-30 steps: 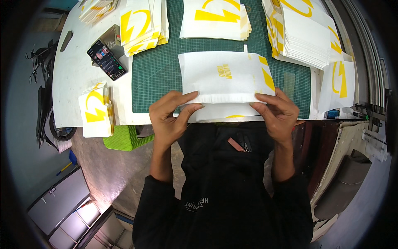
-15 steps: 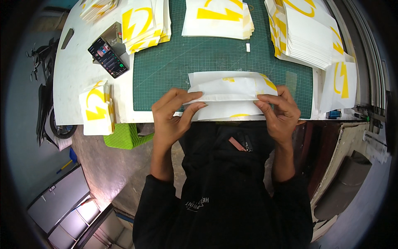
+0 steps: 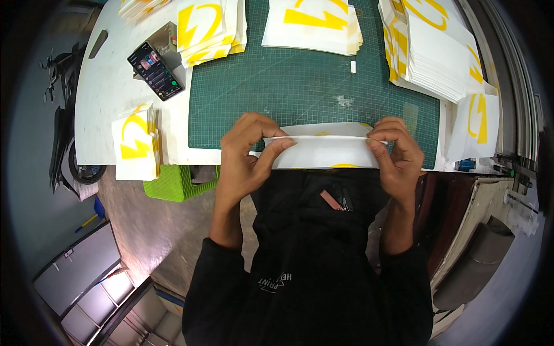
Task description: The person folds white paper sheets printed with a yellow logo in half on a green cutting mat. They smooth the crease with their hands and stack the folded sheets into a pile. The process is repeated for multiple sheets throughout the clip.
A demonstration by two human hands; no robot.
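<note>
Head view: both hands (image 3: 249, 154) (image 3: 397, 151) pinching folded white sheet (image 3: 326, 151), its yellow print mostly hidden.

White, yellow-marked sheet (image 3: 326, 151); green gridded mat (image 3: 300, 81)

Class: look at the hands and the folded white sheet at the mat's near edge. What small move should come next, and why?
Probably press and slide the fingers along the fold to crease it: the left hand and right hand pinch the folded sheet at both ends, its top edge doubled over the green cutting mat.

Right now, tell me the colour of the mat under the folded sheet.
Dark green with a fine pale grid, the cutting mat; head view.
</note>
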